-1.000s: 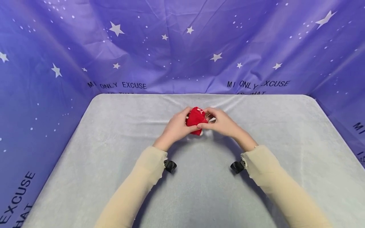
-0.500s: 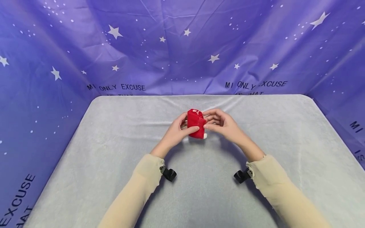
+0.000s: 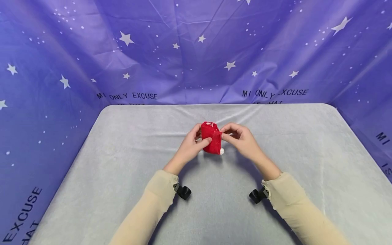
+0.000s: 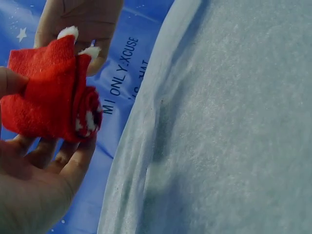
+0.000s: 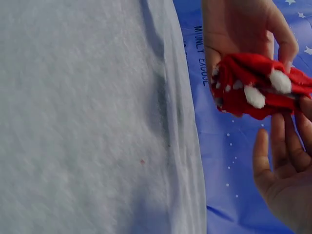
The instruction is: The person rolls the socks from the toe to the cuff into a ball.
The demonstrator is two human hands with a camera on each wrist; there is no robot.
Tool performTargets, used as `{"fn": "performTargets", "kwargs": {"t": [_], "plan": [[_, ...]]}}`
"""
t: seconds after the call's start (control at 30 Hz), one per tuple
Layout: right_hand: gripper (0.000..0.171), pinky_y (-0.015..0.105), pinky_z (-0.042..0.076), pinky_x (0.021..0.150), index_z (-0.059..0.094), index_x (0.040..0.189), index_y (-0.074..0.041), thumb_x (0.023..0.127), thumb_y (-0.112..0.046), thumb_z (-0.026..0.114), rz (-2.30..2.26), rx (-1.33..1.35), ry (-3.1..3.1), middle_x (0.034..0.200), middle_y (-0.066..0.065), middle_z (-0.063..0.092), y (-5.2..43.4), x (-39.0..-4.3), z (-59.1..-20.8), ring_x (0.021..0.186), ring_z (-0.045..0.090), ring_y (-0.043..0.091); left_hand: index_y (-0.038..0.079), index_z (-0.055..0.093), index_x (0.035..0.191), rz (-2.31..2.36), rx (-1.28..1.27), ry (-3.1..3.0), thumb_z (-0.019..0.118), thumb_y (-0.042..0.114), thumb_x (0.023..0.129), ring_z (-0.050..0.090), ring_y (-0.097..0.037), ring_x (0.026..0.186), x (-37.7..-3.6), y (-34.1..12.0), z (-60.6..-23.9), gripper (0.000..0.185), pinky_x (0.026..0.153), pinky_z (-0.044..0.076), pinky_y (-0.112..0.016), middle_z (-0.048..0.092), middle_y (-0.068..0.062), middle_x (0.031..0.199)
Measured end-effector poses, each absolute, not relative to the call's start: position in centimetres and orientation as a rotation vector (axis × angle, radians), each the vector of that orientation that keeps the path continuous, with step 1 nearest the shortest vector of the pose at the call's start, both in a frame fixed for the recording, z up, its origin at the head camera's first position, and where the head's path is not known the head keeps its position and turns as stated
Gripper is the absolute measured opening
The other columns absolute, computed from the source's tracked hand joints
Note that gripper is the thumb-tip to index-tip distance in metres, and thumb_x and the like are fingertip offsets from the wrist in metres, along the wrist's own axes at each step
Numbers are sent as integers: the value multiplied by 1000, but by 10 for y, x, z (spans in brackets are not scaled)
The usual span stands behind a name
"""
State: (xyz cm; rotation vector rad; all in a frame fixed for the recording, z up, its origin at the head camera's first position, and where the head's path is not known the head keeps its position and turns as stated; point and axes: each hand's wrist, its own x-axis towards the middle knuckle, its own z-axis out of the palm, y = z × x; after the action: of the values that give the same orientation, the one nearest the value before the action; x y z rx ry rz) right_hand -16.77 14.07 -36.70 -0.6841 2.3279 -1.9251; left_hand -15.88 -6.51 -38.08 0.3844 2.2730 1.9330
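- Red sock roll (image 3: 211, 138) (white tips showing) now sits upright, lowered a little nearer the grey worktop (image 3: 122, 170).
- Left hand (image 3: 190, 147) grips it; right hand (image 3: 242, 139) pinches its edge.
- Rolling looks nearly finished.

Grey fleece-covered table (image 3: 122, 163), rounded far corners. Purple star-print backdrop cloth (image 3: 196, 51) on far, left, right sides, printed black lettering near table's far edge. Even lighting.

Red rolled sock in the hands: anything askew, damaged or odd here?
Nothing stands out. The red knitted sock roll with white tips is gripped by the left hand and pinched by the right hand above the grey cloth-covered table.
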Motion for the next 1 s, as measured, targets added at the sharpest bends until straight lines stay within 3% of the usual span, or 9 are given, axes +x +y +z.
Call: {"fn": "performTargets", "kwargs": {"t": [0.37,0.5,0.7,0.83,1.0], "plan": [[9,17,52,80,56,101,11,96,3,54,-2004,-737,2326,97,-13,62,133,-156,-367,93,59,4,5,52,125,1947,276,2456,65,12,88,65,-24,102,-154,-56,-381,40,81,60,-31,65,-15,118],[7,16,49,75,58,99,9,94,3,58,-2000,-731,2387,93,-12,61,129,-155,-366,89,57,4,5,48,125,1872,245,2613,68,14,86,66,-25,100,-150,-52,-378,44,80,59,-32,66,-14,115],[7,19,48,74,62,93,4,92,-1,66,-1950,-663,2517,84,-6,60,126,-154,-365,81,55,6,8,42,104,1733,292,2798,67,10,84,68,-24,97,-143,-47,-374,32,73,57,-29,67,-15,101],[7,18,49,75,65,92,5,90,-1,69,-1976,-645,2564,82,-10,61,127,-156,-367,79,56,4,9,42,100,1733,348,2740,67,17,87,67,-22,95,-140,-46,-373,30,72,57,-27,67,-13,101],[7,17,51,75,70,95,7,91,3,66,-2026,-719,2495,87,-16,67,132,-156,-371,83,61,2,10,43,99,1807,307,2667,74,32,89,69,-22,92,-137,-46,-374,40,72,58,-27,66,-11,100]]}}
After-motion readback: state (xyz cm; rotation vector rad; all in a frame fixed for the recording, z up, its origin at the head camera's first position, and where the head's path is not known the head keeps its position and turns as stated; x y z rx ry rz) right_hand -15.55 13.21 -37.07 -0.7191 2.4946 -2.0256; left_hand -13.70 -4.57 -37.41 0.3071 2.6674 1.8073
